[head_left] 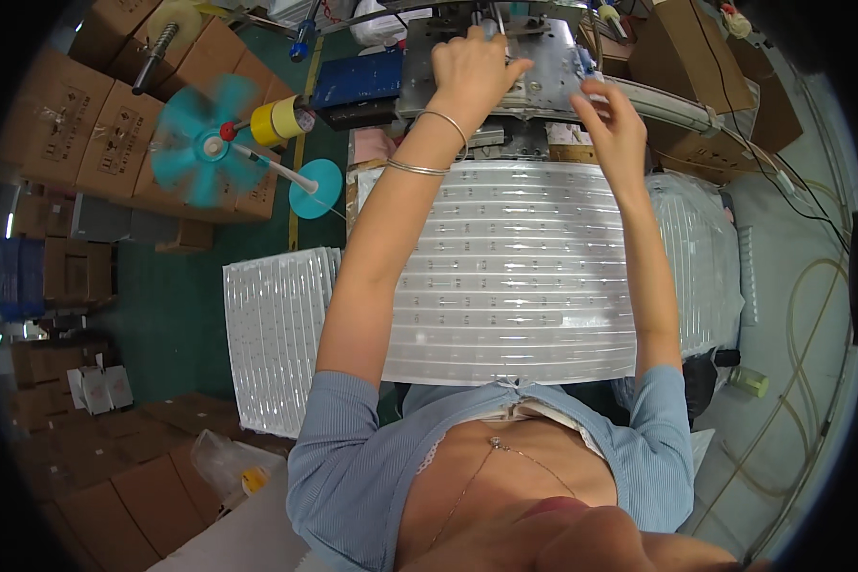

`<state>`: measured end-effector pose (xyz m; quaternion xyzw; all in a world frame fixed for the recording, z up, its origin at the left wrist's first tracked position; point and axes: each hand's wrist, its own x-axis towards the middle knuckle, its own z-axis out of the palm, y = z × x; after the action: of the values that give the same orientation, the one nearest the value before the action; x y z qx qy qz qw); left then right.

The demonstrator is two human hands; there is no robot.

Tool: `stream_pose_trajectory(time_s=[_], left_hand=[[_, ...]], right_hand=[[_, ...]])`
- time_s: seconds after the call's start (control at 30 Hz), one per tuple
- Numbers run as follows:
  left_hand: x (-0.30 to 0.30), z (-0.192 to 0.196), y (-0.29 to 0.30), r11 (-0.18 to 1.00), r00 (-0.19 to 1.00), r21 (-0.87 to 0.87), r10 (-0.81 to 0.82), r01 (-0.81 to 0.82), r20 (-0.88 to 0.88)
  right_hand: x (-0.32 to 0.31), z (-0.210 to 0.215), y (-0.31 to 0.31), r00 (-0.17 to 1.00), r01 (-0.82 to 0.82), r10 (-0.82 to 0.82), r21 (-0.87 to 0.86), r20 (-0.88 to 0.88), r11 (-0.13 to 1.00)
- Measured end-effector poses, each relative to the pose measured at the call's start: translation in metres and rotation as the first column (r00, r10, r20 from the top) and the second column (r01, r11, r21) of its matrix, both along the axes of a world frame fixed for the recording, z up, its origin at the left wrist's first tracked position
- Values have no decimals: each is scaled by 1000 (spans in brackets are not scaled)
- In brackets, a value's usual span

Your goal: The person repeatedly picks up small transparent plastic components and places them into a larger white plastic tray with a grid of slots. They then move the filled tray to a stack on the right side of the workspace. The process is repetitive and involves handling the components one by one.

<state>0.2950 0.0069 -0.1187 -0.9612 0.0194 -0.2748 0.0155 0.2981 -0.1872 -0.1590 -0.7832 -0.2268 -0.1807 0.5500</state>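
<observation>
Plainly flat metal plate [555,69], grey, faintly shiny.

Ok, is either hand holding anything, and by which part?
Can't tell: over the metal plate, the left hand hides any grasp; the right hand shows no clear hold.

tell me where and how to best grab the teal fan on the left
Probably by the pale stem, near the round teal base, coming from the person's side, the right. The stem is slim and exposed there, leaning left toward the head of the teal fan, whose blurred blades look to be spinning.
</observation>
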Motion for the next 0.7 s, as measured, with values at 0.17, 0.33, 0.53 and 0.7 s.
stream_pose_trajectory(time_s=[0.17, 0.33, 0.53, 0.7], left_hand=[[-46, -9, 4, 899, 932, -362, -117, 245, 342], [-128, -26, -12, 691, 974, -686, -180, 227, 141], [-174, -52, -54, 513, 908, -832, -418, 212, -26], [-190, -58, -81, 486, 815, -836, -573, 256, -83]], right_hand=[[43, 14, 63, 823, 287, -122, -221, 555, 932], [67, 17, 84, 723, 459, -136, -325, 677, 827], [64, 8, 96, 713, 420, -123, -280, 690, 863], [71, 5, 90, 774, 423, -186, -276, 606, 863]])
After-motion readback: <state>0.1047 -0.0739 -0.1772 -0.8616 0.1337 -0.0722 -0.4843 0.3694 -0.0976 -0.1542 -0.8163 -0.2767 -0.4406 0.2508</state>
